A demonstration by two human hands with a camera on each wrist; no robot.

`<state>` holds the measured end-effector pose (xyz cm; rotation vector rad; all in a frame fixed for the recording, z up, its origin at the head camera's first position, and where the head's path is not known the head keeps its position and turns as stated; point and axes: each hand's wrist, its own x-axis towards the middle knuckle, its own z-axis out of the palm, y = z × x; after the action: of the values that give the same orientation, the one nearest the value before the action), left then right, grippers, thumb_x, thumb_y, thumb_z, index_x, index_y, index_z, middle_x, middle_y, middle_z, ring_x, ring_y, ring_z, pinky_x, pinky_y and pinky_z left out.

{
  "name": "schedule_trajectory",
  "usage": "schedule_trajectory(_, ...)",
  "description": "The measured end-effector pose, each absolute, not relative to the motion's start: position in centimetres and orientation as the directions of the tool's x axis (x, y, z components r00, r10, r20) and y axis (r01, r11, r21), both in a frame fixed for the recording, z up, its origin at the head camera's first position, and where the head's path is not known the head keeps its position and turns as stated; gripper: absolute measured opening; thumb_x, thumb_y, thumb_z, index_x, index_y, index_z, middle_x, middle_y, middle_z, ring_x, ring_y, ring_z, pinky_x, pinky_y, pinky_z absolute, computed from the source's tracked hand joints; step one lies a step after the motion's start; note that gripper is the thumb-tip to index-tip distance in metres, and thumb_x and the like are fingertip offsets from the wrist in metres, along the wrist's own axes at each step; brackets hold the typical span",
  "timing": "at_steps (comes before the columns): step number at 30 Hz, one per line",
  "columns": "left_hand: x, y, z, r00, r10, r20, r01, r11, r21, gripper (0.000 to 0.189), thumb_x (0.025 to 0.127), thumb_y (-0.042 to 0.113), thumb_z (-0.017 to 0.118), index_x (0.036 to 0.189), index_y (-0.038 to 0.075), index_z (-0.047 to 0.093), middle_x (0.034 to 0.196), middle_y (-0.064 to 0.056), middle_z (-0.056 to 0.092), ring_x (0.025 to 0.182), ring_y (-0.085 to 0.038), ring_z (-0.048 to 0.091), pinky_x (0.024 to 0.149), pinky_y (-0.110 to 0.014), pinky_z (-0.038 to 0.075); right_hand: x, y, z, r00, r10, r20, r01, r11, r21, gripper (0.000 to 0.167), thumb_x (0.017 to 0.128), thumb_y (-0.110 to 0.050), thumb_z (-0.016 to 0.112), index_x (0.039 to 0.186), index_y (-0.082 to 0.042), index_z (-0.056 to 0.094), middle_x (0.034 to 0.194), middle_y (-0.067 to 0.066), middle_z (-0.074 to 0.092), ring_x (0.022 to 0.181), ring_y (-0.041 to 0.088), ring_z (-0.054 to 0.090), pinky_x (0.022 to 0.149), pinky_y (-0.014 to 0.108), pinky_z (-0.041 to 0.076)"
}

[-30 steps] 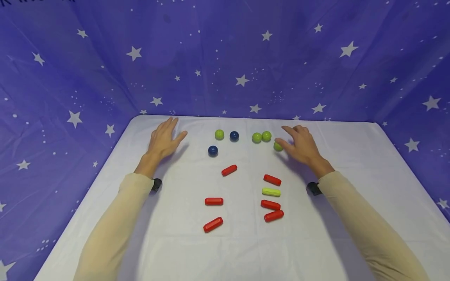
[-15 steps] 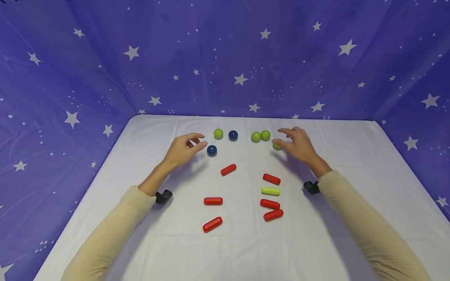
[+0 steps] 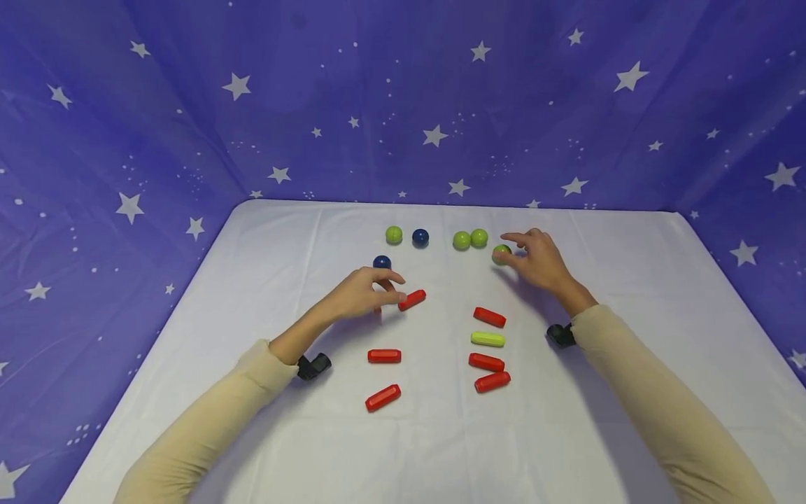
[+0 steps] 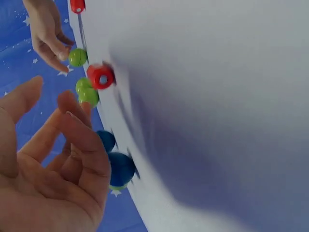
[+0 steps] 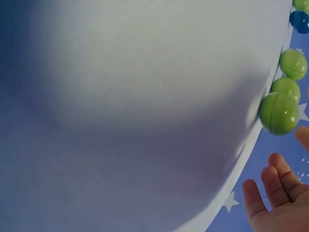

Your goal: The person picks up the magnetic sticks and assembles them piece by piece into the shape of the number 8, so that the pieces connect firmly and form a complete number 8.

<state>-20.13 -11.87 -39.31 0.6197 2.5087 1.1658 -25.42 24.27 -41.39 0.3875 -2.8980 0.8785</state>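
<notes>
In the head view my left hand hovers near a short red faceted bar, its thumb tip overlapping the bar's left end. The left wrist view shows a gap between thumb and fingers, with nothing held; the red bar appears end-on beyond them. A blue ball is just behind this hand, partly covered. At the back right my right hand is beside a green ball, its thumb partly covering it. From the right wrist, that green ball stands apart from the loosely spread fingers.
Along the back of the white table sit a green ball, a blue ball and two touching green balls. Two red bars lie front left; a yellow-green bar lies among three red ones at right.
My left hand has moved from the back left, rightward and nearer, past the blue ball to the red bar. The right hand has stayed almost in place beside the green ball.
</notes>
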Motion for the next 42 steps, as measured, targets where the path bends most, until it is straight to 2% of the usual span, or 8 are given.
schedule_trajectory(3, -20.0, -11.7, -39.8, -0.847, 0.518, -0.116, 0.254, 0.588, 0.768, 0.040, 0.091, 0.029, 0.072, 0.124, 0.006, 0.066, 0.099, -0.003, 0.068, 0.079, -0.020, 0.057, 0.068, -0.031, 0.044, -25.6, 24.3, -41.4, -0.969, -0.210, 0.131, -0.248, 0.811, -0.529, 0.054, 0.091, -0.032, 0.071, 0.133, 0.000, 0.060, 0.112, 0.027, 0.053, 0.105, 0.040, 0.047, 0.086, 0.054, 0.039)
schedule_trajectory(5, -19.9, -11.5, -40.2, -0.846, 0.519, -0.122, 0.256, 0.597, 0.760, 0.040, 0.090, 0.028, 0.073, 0.123, 0.007, 0.067, 0.097, -0.002, 0.067, 0.075, -0.018, 0.057, 0.069, -0.031, 0.043, -25.6, 24.4, -41.5, -0.971, -0.210, 0.118, -0.241, 0.815, -0.526, 0.053, 0.092, -0.032, 0.070, 0.134, 0.000, 0.059, 0.113, 0.027, 0.053, 0.106, 0.041, 0.047, 0.087, 0.054, 0.039)
schedule_trajectory(11, -19.7, -11.1, -41.3, -0.850, 0.510, -0.130, 0.257, 0.618, 0.743, 0.033, 0.089, 0.022, 0.075, 0.119, 0.009, 0.068, 0.091, -0.001, 0.065, 0.058, -0.014, 0.059, 0.059, -0.028, 0.045, -25.6, 24.6, -41.7, -0.972, -0.212, 0.102, -0.233, 0.825, -0.515, 0.053, 0.093, -0.032, 0.069, 0.133, 0.000, 0.059, 0.113, 0.027, 0.053, 0.106, 0.041, 0.047, 0.087, 0.054, 0.039)
schedule_trajectory(14, -19.6, -10.9, -41.5, -0.855, 0.503, -0.125, 0.263, 0.630, 0.731, 0.031, 0.089, 0.020, 0.075, 0.118, 0.009, 0.069, 0.088, 0.000, 0.065, 0.055, -0.013, 0.061, 0.056, -0.027, 0.045, -25.6, 24.6, -41.8, -0.974, -0.204, 0.093, -0.223, 0.834, -0.505, 0.053, 0.093, -0.033, 0.069, 0.133, 0.000, 0.059, 0.112, 0.026, 0.054, 0.105, 0.040, 0.047, 0.086, 0.053, 0.040)
schedule_trajectory(28, -19.6, -10.8, -41.5, -0.875, 0.477, -0.087, 0.316, 0.696, 0.645, 0.026, 0.090, 0.018, 0.072, 0.116, 0.012, 0.071, 0.086, 0.002, 0.065, 0.056, -0.010, 0.058, 0.060, -0.028, 0.043, -25.9, 24.9, -42.2, -0.961, -0.261, 0.097, -0.275, 0.842, -0.464, 0.045, 0.093, -0.021, 0.070, 0.131, 0.001, 0.061, 0.104, 0.024, 0.059, 0.098, 0.038, 0.053, 0.085, 0.053, 0.042)
schedule_trajectory(42, -19.7, -10.9, -41.8, -0.879, 0.473, -0.062, 0.320, 0.680, 0.660, 0.025, 0.091, 0.022, 0.073, 0.114, 0.012, 0.072, 0.084, 0.000, 0.065, 0.059, -0.012, 0.054, 0.057, -0.027, 0.042, -25.9, 24.7, -42.0, -0.968, -0.244, 0.066, -0.247, 0.856, -0.454, 0.046, 0.093, -0.021, 0.070, 0.132, -0.001, 0.060, 0.104, 0.024, 0.059, 0.098, 0.038, 0.053, 0.086, 0.053, 0.043)
